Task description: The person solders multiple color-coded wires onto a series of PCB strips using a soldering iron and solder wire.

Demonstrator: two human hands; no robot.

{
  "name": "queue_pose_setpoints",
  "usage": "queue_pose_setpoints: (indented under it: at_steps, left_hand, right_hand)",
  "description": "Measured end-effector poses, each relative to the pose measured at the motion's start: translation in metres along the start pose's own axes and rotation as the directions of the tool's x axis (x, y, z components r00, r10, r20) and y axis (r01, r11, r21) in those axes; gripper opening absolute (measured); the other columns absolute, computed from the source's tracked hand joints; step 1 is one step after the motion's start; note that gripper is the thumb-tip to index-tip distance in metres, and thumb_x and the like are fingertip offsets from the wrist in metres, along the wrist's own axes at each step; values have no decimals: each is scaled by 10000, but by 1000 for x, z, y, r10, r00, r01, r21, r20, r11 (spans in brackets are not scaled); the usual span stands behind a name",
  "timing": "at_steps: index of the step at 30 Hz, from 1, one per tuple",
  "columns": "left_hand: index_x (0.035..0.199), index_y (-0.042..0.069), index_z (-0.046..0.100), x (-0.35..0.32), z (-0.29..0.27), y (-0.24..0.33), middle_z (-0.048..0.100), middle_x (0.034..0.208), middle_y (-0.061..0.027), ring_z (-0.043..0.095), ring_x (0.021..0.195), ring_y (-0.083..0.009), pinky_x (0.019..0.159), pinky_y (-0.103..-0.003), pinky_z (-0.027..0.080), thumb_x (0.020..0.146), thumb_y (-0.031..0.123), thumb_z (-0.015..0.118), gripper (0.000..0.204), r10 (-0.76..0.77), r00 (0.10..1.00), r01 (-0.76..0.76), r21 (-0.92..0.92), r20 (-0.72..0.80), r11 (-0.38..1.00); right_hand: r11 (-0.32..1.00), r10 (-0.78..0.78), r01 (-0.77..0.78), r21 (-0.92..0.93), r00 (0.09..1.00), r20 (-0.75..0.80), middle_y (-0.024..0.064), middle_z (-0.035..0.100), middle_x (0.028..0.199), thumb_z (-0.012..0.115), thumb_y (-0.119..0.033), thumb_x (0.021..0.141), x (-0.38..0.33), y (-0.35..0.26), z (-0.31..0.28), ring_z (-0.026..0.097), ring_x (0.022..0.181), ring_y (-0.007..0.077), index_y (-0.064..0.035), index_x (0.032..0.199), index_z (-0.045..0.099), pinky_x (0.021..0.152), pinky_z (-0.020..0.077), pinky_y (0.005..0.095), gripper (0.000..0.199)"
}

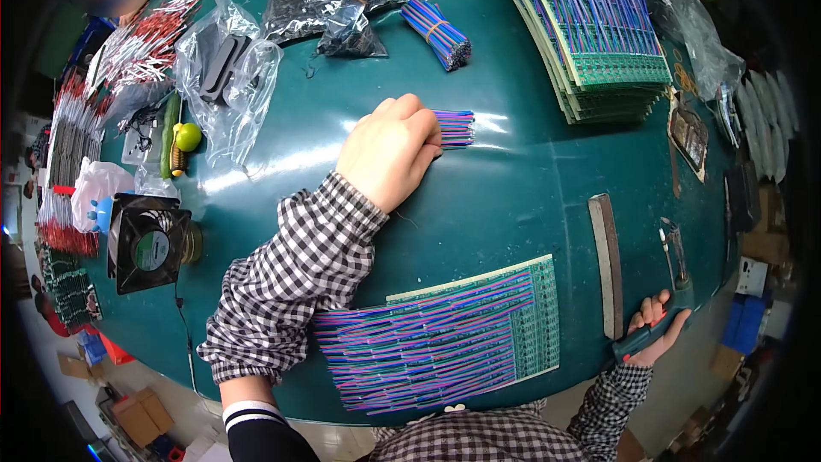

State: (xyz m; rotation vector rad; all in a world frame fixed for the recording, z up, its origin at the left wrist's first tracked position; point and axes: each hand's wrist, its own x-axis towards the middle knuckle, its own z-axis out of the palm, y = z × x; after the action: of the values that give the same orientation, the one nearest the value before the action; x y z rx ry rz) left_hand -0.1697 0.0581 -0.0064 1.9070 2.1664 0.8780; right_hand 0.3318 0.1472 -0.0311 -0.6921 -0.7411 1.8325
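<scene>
Left hand [389,154] on green surface [479,205], fingers together on wire bundle [455,127] (long axis left-right, free ends pointing right). Right hand [654,331] at surface edge, fingers clamped on green-handled tool [643,338].

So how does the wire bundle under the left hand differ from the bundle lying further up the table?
The wire bundle under the left hand lies level, half hidden by the fingers, with no tie showing. The far wire bundle lies slantwise, untouched, in full view, with a pale band round its middle. Both are short blue, purple and red wires on the green table.
</scene>
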Motion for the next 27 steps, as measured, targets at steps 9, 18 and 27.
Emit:
queue_pose_setpoints:
  at_steps: [9,18,27]
  left_hand:
    - [921,15,690,-1,-1,4,656,894,-100,687,842,-244,770,-350,551,827,-6,738,107,-133,991,136,-172,30,976]
    - [974,5,726,-3,-1,12,681,944,-87,690,847,-204,809,-326,556,843,-34,730,138,-205,979,203,-262,18,944]
    - [1035,-19,727,-8,2,13,732,963,-67,700,858,-146,811,-288,560,904,-14,721,132,-282,957,286,-365,66,886]
  right_hand:
    - [1000,-6,5,12,997,74,55,507,837,402,-519,1119,2,1,1,592,821,172,17,1238,477,717,627,300,555]
    - [1000,7,-8,17,997,78,52,460,837,447,-491,1117,2,1,0,536,831,178,21,1250,460,711,579,302,529]
    - [988,18,-19,-153,1000,-12,68,579,884,402,-522,1118,-6,-21,7,616,845,178,51,1276,507,620,633,293,603]
